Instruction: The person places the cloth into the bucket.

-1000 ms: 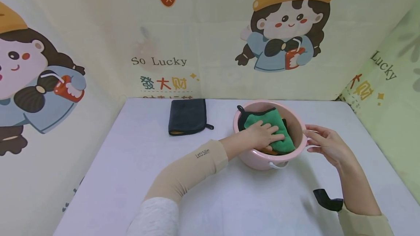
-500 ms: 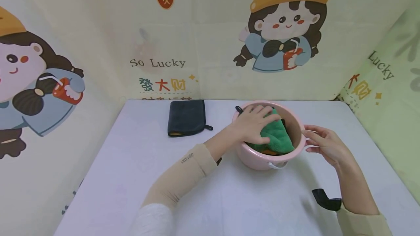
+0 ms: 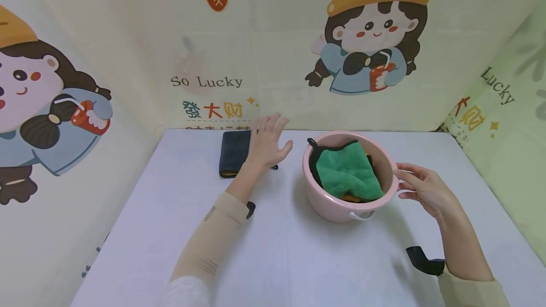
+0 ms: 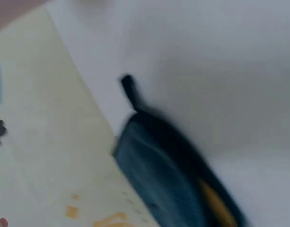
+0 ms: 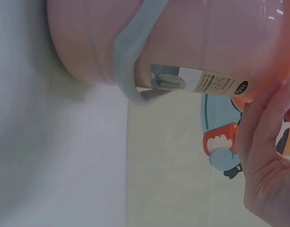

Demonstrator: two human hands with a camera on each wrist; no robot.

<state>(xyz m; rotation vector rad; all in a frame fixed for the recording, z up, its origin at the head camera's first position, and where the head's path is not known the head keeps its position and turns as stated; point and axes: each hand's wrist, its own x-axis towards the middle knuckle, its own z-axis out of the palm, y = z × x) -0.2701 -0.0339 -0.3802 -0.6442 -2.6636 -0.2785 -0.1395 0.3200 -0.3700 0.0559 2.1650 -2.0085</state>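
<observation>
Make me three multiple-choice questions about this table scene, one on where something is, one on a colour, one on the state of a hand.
1. Where is the green cloth?
A. in the pink basin
B. on the table
C. on the wall

2. What colour is the folded cloth left of the basin?
A. red
B. dark
C. white

3. How is the left hand?
A. gripping the basin
B. fingers spread, holding nothing
C. clenched in a fist

Answers: 1 A, the cloth lies inside the basin. 2 B, it looks dark blue-black. 3 B, it hovers open above the folded cloth.
</observation>
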